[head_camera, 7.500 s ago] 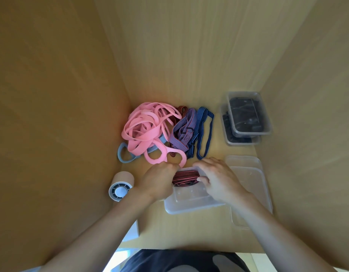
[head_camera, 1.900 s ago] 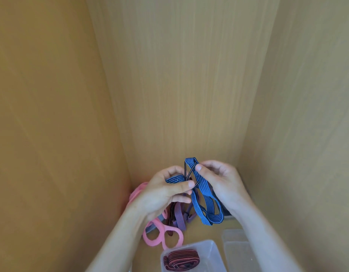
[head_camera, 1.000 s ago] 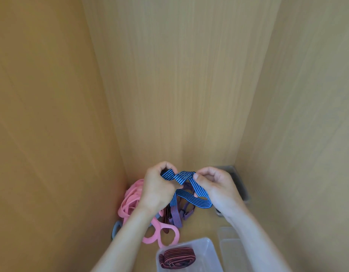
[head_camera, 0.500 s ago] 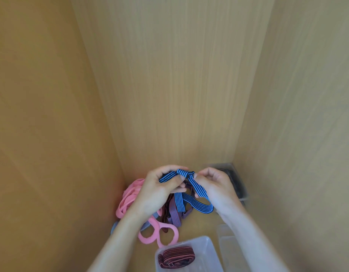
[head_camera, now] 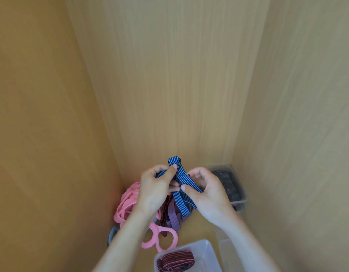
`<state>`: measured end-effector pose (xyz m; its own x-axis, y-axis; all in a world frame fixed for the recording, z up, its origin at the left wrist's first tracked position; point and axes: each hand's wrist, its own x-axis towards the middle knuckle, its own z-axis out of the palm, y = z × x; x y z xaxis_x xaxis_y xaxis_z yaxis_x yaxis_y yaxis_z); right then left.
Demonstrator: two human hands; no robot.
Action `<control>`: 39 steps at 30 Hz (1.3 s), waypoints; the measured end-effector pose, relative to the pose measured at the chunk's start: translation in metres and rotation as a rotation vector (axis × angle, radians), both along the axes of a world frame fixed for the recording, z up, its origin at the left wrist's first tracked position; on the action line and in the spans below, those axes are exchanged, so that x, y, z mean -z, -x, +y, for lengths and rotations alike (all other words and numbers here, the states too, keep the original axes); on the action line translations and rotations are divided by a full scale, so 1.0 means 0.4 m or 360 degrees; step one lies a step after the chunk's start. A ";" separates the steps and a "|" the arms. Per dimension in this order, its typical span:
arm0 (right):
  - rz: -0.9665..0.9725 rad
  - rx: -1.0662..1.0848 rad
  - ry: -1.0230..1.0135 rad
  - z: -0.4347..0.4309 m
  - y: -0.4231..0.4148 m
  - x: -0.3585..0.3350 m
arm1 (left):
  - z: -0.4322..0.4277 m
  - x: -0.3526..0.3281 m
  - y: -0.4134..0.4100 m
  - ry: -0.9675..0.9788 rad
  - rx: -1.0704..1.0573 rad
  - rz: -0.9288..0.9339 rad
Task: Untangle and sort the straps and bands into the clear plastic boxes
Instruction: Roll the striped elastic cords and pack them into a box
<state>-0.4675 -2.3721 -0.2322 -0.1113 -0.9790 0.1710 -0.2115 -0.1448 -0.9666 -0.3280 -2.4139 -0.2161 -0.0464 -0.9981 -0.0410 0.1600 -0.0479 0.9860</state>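
Observed blue striped strap [head_camera: 182, 178] pinched by left hand [head_camera: 156, 191] and right hand [head_camera: 209, 195], above pink bands [head_camera: 126, 205]. Recorded red striped strap [head_camera: 177, 261] coiled in clear box [head_camera: 206, 255].

The blue strap [head_camera: 181, 179] was bright blue with thin black stripes running along its length. The bands [head_camera: 128, 205] were plain pink, one band [head_camera: 111, 233] a muted grey-blue. The purple strap [head_camera: 172, 217] was dull violet with darker lines. The red strap [head_camera: 177, 261] was dark maroon with pinkish stripes. The box [head_camera: 208, 252] was clear and colourless. The far boxes [head_camera: 240, 190] were clear too, their contents black. The walls [head_camera: 169, 75] were light tan wood with fine vertical grain.
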 end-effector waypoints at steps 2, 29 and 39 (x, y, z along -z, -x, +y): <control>-0.0020 0.0005 -0.0005 0.002 -0.005 0.004 | -0.002 -0.003 0.004 -0.0068 -0.0028 0.0092; -0.0633 0.0251 -0.0091 -0.016 0.053 -0.041 | -0.015 -0.028 -0.024 -0.0002 0.0481 0.0003; -0.0607 0.0244 -0.0132 -0.030 0.074 -0.069 | -0.038 -0.073 -0.002 0.0182 0.0316 -0.0154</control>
<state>-0.4971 -2.3842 -0.2047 -0.2969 -0.9548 0.0106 0.1509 -0.0579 -0.9869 -0.3271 -2.4289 -0.1867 -0.2435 -0.9682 0.0582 0.0634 0.0440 0.9970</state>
